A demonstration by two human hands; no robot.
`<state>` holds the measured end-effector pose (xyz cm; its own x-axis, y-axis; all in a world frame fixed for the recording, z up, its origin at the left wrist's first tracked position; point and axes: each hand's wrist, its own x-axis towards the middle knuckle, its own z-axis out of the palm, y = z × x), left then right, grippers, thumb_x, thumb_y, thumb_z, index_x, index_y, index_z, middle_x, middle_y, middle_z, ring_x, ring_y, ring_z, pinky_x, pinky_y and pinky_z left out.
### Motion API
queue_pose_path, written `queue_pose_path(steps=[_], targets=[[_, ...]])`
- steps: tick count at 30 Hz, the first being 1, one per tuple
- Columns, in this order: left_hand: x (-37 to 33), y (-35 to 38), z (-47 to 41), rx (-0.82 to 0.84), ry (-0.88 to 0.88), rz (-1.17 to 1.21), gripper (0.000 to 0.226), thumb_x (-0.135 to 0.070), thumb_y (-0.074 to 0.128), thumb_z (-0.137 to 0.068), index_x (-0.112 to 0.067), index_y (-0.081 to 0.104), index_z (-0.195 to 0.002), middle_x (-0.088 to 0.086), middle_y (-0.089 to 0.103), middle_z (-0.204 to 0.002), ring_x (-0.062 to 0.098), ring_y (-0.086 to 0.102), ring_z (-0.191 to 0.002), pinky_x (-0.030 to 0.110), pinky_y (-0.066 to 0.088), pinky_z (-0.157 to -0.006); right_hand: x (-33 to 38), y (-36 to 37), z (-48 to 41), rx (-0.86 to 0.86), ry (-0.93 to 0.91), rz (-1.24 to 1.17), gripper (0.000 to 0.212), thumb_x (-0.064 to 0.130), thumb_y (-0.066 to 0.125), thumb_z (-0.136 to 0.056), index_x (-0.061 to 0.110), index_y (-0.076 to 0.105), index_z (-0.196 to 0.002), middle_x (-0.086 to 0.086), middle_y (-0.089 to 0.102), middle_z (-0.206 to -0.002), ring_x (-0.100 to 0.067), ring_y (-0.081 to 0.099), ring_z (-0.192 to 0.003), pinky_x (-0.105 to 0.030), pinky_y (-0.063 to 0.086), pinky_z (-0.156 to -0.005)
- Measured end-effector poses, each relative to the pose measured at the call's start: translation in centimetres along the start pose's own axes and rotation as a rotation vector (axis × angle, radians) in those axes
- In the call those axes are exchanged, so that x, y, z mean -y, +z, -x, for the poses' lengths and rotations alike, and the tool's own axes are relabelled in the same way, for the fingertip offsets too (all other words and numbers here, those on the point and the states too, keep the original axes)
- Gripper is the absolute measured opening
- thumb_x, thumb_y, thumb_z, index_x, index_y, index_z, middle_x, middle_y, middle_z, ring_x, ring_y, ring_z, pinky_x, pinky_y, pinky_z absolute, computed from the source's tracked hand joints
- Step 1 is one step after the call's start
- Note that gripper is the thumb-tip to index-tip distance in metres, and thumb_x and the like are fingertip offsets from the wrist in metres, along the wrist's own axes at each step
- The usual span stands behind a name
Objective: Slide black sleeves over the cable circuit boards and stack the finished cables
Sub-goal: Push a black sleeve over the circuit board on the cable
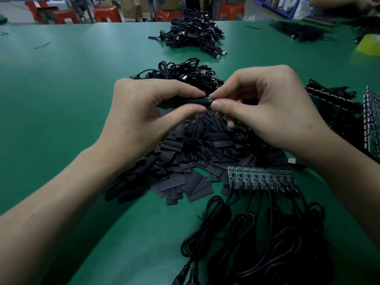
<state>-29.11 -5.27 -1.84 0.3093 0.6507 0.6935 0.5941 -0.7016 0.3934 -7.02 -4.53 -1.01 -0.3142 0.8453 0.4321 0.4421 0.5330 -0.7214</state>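
Black coiled cables (257, 243) lowest; sleeve (191, 100) black, green board tip (210, 99) protruding.

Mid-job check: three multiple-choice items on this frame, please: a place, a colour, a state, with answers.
1. Where does the row of cabled circuit boards lie?
A) beyond the hands
B) at the near right edge of the loose sleeve pile
C) on the floor

2. What colour is the table top?
A) green
B) white
C) red

3. What is the left hand doing?
A) resting flat
B) pinching a black sleeve
C) hanging off the table

Answers:
1 B, the row lies against the pile's near right edge.
2 A, green shows all round.
3 B, its thumb and forefinger pinch the sleeve, while the right hand pinches the board end at its mouth.
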Motion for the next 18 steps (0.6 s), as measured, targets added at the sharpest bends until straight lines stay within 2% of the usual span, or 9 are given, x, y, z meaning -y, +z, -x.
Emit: queue_pose_path(steps=[8, 13, 18], targets=[[0.19, 0.65, 0.36, 0.000, -0.003, 0.007, 0.023, -0.027, 0.079, -0.090, -0.011, 0.079, -0.106, -0.006, 0.076, -0.100, 0.003, 0.073, -0.090, 0.030, 0.060, -0.083, -0.16, 0.04, -0.11, 0.067, 0.102, -0.120, 0.005, 0.011, 0.080, -0.087, 0.011, 0.076, -0.089, -0.004, 0.076, -0.073, -0.016, 0.071, -0.057, -0.025, 0.058, -0.061], [0.12, 0.86, 0.35, -0.010, -0.030, 0.060, 0.022, -0.028, 0.079, -0.089, -0.016, 0.077, -0.108, -0.013, 0.072, -0.102, -0.001, 0.073, -0.091, 0.024, 0.059, -0.085, -0.27, -0.12, -0.25, 0.097, 0.163, -0.239, 0.006, 0.012, 0.078, -0.087, 0.012, 0.076, -0.093, -0.007, 0.078, -0.077, -0.018, 0.074, -0.064, -0.026, 0.060, -0.064], [0.33, 1.00, 0.51, -0.038, -0.047, 0.066, 0.026, -0.028, 0.080, -0.088, -0.013, 0.077, -0.109, -0.010, 0.073, -0.105, 0.001, 0.072, -0.095, 0.027, 0.059, -0.089, -0.75, -0.55, -0.40, 0.124, 0.241, -0.330, 0.010, 0.013, 0.067, -0.097, 0.005, 0.074, -0.094, -0.010, 0.077, -0.078, -0.018, 0.074, -0.068, -0.026, 0.060, -0.065]])
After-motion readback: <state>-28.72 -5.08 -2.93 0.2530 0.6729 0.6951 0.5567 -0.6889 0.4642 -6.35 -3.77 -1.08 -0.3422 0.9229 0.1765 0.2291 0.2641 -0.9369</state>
